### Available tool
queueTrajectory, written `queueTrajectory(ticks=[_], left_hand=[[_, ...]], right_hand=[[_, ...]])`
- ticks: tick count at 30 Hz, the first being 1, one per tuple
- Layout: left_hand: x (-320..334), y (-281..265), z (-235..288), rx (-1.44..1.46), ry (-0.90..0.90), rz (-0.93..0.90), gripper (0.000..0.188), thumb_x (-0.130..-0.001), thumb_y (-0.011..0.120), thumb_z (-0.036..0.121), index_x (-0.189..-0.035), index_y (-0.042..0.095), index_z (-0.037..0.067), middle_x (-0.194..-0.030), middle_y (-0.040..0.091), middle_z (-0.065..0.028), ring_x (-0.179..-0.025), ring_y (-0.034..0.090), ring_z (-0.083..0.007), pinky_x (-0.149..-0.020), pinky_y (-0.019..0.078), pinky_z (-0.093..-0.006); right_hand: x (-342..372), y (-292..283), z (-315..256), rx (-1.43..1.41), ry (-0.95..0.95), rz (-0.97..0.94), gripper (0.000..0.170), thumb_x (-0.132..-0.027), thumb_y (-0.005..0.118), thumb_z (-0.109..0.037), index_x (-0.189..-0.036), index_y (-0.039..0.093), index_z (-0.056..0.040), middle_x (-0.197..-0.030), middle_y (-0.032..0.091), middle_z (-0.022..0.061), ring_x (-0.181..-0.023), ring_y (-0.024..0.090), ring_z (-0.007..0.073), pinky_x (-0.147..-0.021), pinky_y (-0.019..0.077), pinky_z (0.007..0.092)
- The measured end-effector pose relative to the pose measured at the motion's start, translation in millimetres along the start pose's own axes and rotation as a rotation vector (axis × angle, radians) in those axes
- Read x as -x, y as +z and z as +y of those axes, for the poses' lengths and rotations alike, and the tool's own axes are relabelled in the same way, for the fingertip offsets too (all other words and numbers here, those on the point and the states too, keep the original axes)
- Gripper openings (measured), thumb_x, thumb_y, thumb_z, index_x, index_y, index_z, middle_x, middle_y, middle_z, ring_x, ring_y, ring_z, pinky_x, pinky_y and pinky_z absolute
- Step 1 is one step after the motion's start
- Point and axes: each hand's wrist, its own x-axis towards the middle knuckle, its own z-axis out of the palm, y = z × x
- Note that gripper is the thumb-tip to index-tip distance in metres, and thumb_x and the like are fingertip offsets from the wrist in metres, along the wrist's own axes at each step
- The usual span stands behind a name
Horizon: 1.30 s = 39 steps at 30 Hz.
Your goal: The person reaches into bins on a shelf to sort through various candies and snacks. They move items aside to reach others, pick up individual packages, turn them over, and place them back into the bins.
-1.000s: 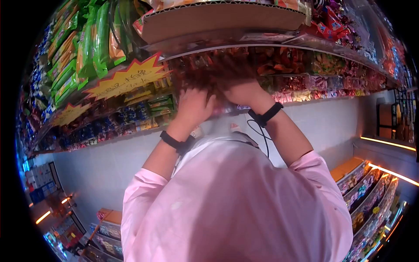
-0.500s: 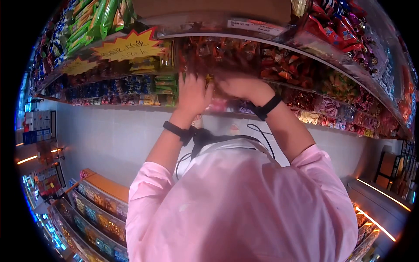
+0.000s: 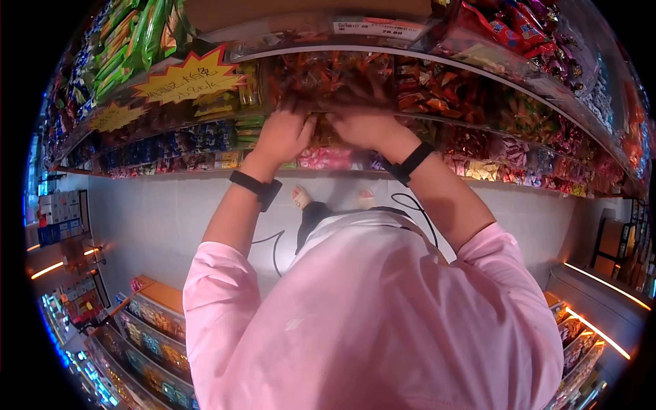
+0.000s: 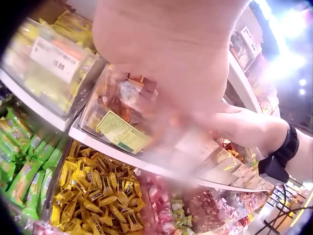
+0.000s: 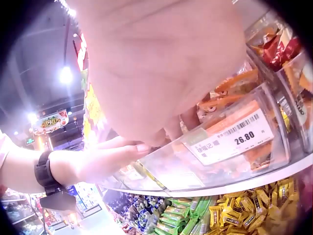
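Note:
Both hands are at a clear-fronted bin of snacks in clear and orange wrappers (image 3: 335, 72). My left hand (image 3: 281, 137) is over the front edge on the left, fingertips dipping past the lip among the packets. Beside it my right hand (image 3: 369, 128) reaches over the same edge, its blurred fingers spread over the packets. In the right wrist view, the right palm (image 5: 166, 63) covers the bin's rim and its fingers go down behind the clear front, next to a price label (image 5: 239, 139) reading 26.80. The left palm (image 4: 166, 54) hides its own fingers in the left wrist view.
Below are bins of yellow-wrapped candies (image 4: 100, 191) and green packets (image 4: 29, 181). A yellow starburst sign (image 3: 188, 76) hangs at the left. Above the hands is a shelf edge with a cardboard box (image 3: 301, 15). Red packets (image 3: 502, 31) lie at the upper right.
The head view has tilted, showing more of the bin. The left hand has shifted left, its fingertips now farther over the lip. The right hand keeps moving about in the bin.

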Motion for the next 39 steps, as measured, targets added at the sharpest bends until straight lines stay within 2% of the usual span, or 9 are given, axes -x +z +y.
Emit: queueTrajectory(ticks=[8,14,20,23,26,29,32,35,39], left_hand=[[-4,-17,-18,0.163,0.045,-0.131,0.028,-0.104,0.054,0.02,-0.123,0.068,0.005,-0.121,0.064,-0.024,-0.117,0.059,-0.0478,-0.1,0.0493,-0.0535],[5,-3,-31,0.242,0.081,0.036,0.021,-0.101,0.059,0.012,-0.119,0.067,0.004,-0.122,0.063,-0.0241,-0.118,0.057,-0.0478,-0.1,0.0486,-0.0519],[8,-1,-19,0.164,0.162,0.195,0.02,-0.097,0.063,0.007,-0.116,0.067,0.005,-0.121,0.064,-0.0213,-0.117,0.058,-0.0449,-0.102,0.0464,-0.0517],[18,1,-13,0.138,0.039,0.164,0.02,-0.096,0.064,0.008,-0.115,0.067,0.006,-0.121,0.064,-0.0196,-0.117,0.058,-0.0429,-0.101,0.0458,-0.0507],[21,7,-9,0.03,0.06,0.239,0.023,-0.094,0.066,0.012,-0.116,0.067,0.008,-0.121,0.066,-0.0141,-0.115,0.061,-0.0381,-0.096,0.0495,-0.0477],[27,12,-3,-0.06,-0.066,0.217,0.025,-0.091,0.066,0.012,-0.115,0.066,0.006,-0.121,0.066,-0.0144,-0.117,0.06,-0.0376,-0.099,0.0466,-0.0494],[31,19,2,-0.067,-0.033,0.298,0.033,-0.09,0.068,0.009,-0.123,0.064,0.006,-0.124,0.065,-0.0171,-0.119,0.058,-0.0403,-0.102,0.0437,-0.0487],[35,26,6,-0.104,-0.049,0.339,0.035,-0.088,0.068,0.009,-0.123,0.063,0.006,-0.126,0.063,-0.0174,-0.121,0.057,-0.0417,-0.105,0.0425,-0.0492],[39,33,15,-0.084,-0.146,0.386,0.05,-0.088,0.069,0.011,-0.136,0.058,0.004,-0.138,0.056,-0.0236,-0.129,0.052,-0.0425,-0.11,0.0398,-0.051]], right_hand=[[-13,8,-19,0.025,0.095,-0.009,0.033,-0.087,0.07,-0.027,-0.119,0.076,-0.0232,-0.126,0.072,0.0027,-0.148,0.046,0.0342,-0.127,0.0146,0.0685],[-10,3,-23,0.008,0.087,0.035,0.039,-0.082,0.071,-0.021,-0.121,0.076,-0.0236,-0.133,0.071,0.0045,-0.151,0.044,0.0339,-0.128,0.014,0.0679],[-3,-11,-33,0.121,0.073,0.06,0.046,-0.082,0.071,-0.02,-0.128,0.074,-0.0167,-0.145,0.063,0.0077,-0.148,0.045,0.0324,-0.128,0.0178,0.064],[7,-20,-38,0.017,0.099,-0.028,0.051,-0.084,0.07,-0.022,-0.133,0.071,-0.0115,-0.15,0.059,0.0092,-0.147,0.046,0.0324,-0.128,0.019,0.0645],[20,-10,-34,-0.047,0.1,-0.114,0.06,-0.085,0.07,-0.024,-0.143,0.064,-0.0088,-0.152,0.057,0.01,-0.147,0.045,0.0326,-0.128,0.0194,0.064],[27,-18,-34,-0.111,0.125,-0.197,0.071,-0.085,0.07,-0.024,-0.152,0.054,-0.0077,-0.156,0.053,0.0127,-0.149,0.043,0.0327,-0.128,0.0189,0.0631],[35,-22,-36,-0.099,0.072,-0.192,0.08,-0.084,0.07,-0.025,-0.157,0.046,-0.0038,-0.161,0.048,0.0167,-0.153,0.039,0.0323,-0.128,0.0175,0.0617],[44,-11,-40,0.018,0.027,-0.152,0.083,-0.084,0.068,-0.026,-0.158,0.042,0.0015,-0.164,0.043,0.0213,-0.156,0.036,0.0339,-0.129,0.0162,0.06],[45,-6,-45,0.048,0.027,-0.159,0.084,-0.084,0.067,-0.027,-0.157,0.041,0.0053,-0.164,0.041,0.025,-0.156,0.034,0.0368,-0.129,0.0167,0.0581]])
